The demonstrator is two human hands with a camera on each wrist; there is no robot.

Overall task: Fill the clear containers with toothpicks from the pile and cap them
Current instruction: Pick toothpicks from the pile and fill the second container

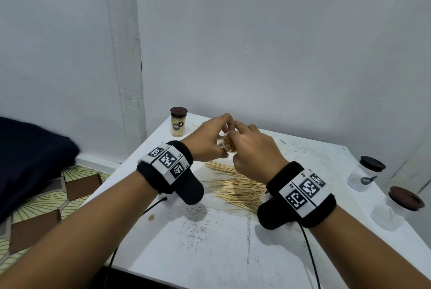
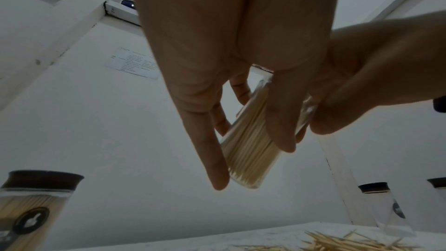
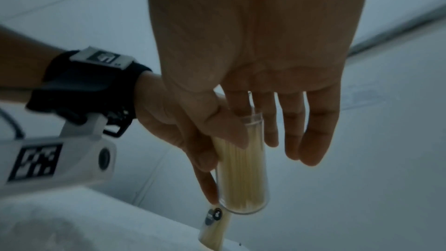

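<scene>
Both hands meet at the centre of the head view, above the far part of the white counter point(image 1: 233, 242). The left hand point(image 1: 205, 139) has its fingers and thumb wrapped round a clear container point(image 1: 229, 144) packed with toothpicks, open mouth tilted toward the camera. In the left wrist view the same container point(image 2: 248, 150) slants down between the fingers, uncapped. The right hand point(image 1: 254, 151) is closed in against the container's rim, thumb and forefinger on it; whether it truly grips or only touches the glass cannot be told.

Just below the hands, toward the lower centre of the head view, lies the loose pile of toothpicks point(image 1: 235, 186), partly hidden by the right wristband point(image 1: 300, 193). The left wristband point(image 1: 168, 162) overhangs the counter's left side.

At the far left corner of the counter, upper left of the hands, stands a filled container with a brown cap point(image 1: 178, 124), upright and well apart from the hands. At the right edge of the frame stand two more clear containers: one with a black cap point(image 1: 367, 173) and, nearer the camera, one with a brown cap point(image 1: 400, 207); both look to hold no toothpicks. A dark cloth point(image 1: 32, 158) lies at the left, off the counter, over a patterned floor mat point(image 1: 46, 200).
</scene>
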